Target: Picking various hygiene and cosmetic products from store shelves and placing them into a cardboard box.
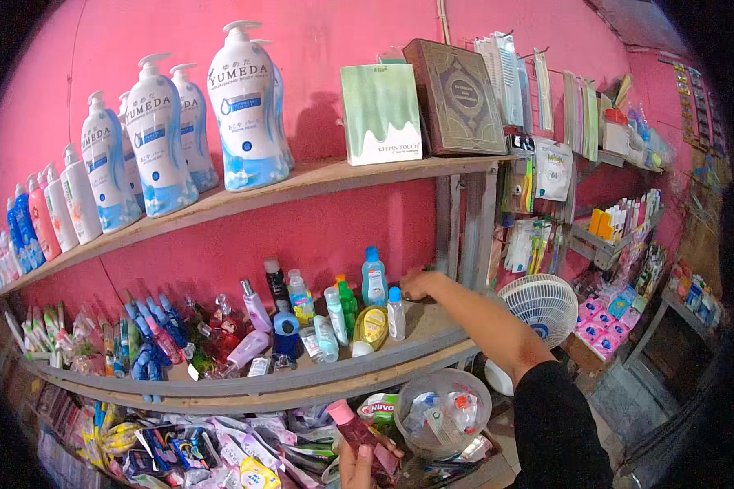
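My left hand is low in the view, wrapped around a dark pink bottle with a pink cap. On the wooden middle shelf, my right hand reaches to the back right corner, beside a post; a small dark item shows at its fingers, and whether it is gripped cannot be told. Left of this hand stand a clear bottle with a blue cap and a taller blue bottle. A yellow oil bottle leans near the shelf edge, with green and white bottles beside it.
Large pump bottles, a green box and a brown ornate book stand on the upper shelf. A white fan is at the right. Below are a clear plastic tub and many packets.
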Motion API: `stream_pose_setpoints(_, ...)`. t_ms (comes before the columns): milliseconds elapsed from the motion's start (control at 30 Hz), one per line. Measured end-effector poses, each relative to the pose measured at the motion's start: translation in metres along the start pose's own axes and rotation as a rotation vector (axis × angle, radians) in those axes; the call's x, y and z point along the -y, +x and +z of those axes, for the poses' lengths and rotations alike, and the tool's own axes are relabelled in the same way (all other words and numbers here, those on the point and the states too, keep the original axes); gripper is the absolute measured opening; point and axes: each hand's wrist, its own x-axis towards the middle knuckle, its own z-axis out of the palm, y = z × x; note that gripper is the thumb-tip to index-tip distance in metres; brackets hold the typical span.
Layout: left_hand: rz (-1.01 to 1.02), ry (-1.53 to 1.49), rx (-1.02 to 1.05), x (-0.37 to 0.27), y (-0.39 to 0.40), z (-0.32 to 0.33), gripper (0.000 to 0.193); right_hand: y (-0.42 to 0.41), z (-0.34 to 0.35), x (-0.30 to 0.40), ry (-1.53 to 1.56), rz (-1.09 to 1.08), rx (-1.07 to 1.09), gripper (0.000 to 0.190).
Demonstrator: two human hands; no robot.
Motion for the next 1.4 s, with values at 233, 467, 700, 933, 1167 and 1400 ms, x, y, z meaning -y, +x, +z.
stream_pose_setpoints(233, 0.008, -0.186, -0.08, -0.002, -0.003, 0.011, 0.036, -0.051, -0.017, -0.006, 0.113, 0.208, -0.138, 0.064)
stream_pose_setpoints(467, -0.032, 0.104, 0.029, -0.004, 0.004, 0.006, 0.035, -0.074, -0.007, 0.006, 0.159, 0.31, 0.011, 0.075)
stream_pose_setpoints(700, -0.018, 0.097, -0.021, -0.003, -0.003, 0.006, 0.027, -0.108, -0.03, 0.005, 0.516, 0.376, 0.035, 0.069)
stream_pose_setpoints(933, -0.073, -0.029, -0.067, -0.02, -0.012, 0.002, 0.027, -0.139, -0.031, -0.012, 0.994, 0.451, -0.235, 0.057)
stream_pose_setpoints(1167, -0.091, -0.047, -0.164, -0.021, -0.014, -0.004, 0.013, -0.216, -0.008, 0.012, 1.404, 0.298, -0.576, 0.04)
stream_pose_setpoints(1400, -0.082, 0.122, 0.077, -0.018, 0.008, -0.008, 0.019, -0.266, 0.061, 0.121, 2.125, -0.172, -0.777, 0.056)
